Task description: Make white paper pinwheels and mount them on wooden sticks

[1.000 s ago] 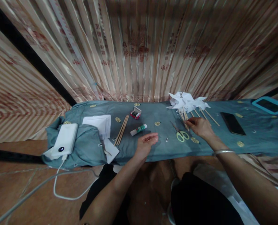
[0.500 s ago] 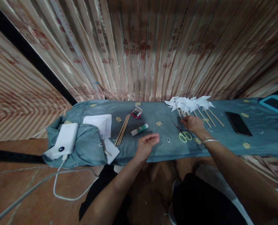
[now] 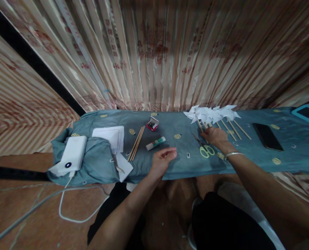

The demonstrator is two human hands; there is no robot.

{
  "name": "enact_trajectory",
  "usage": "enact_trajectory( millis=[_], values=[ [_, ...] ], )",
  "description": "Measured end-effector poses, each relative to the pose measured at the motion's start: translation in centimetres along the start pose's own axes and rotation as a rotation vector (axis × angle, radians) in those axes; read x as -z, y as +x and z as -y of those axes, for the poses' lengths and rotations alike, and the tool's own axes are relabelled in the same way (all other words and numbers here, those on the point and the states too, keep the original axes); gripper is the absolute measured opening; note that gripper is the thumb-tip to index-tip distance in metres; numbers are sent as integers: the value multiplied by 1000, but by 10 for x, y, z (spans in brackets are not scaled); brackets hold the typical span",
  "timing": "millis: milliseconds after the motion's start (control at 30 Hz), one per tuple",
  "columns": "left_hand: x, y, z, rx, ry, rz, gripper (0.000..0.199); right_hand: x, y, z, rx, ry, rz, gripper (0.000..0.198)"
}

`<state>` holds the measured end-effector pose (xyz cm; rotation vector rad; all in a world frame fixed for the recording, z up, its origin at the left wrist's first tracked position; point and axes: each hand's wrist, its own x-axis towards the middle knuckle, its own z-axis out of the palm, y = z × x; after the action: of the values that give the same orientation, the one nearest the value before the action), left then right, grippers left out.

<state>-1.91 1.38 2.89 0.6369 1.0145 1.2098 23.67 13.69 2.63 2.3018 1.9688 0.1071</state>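
On the right, my right hand (image 3: 214,136) is closed on the lower part of a wooden stick belonging to the leftmost paper pinwheel (image 3: 195,114). Several white pinwheels (image 3: 213,114) lie in an overlapping row, heads toward the curtain and sticks toward me. Just below that hand are scissors (image 3: 206,150) with pale green handles, lying partly spread. My left hand (image 3: 162,160) hovers near the front edge with its fingers stretched out, holding nothing. A glue stick (image 3: 155,143) lies just beyond it, and a small red box (image 3: 152,124) of dark pins stands open farther back.
Several bare wooden sticks (image 3: 136,143) lie left of the glue. White paper sheets (image 3: 108,136), another tool half covered by paper, and a cabled power bank (image 3: 74,154) occupy the left end. A black phone (image 3: 268,136) and a blue-framed device (image 3: 308,114) are right. A curtain (image 3: 154,62) hangs behind.
The view has shifted very slightly. My right hand stays at the leftmost pinwheel's stick, my left hand keeps its pose, and the things on the cloth have not visibly moved.
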Motion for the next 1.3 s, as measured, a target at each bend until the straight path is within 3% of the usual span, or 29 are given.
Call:
enact_trajectory(
  millis=[200,433,867,1300],
  values=[
    [0,-1,-2,-5,16,6,32,3,0,-25,-58,84,-54,47],
    [1,0,-1,8,24,-2,32,-11,8,-63,-219,170,-91,34],
    [-3,8,8,39,79,-18,34,-24,36,-55,-172,180,-55,35],
    [-9,11,11,77,74,-12,32,-22,32,-57,-247,176,-103,35]
  ],
)
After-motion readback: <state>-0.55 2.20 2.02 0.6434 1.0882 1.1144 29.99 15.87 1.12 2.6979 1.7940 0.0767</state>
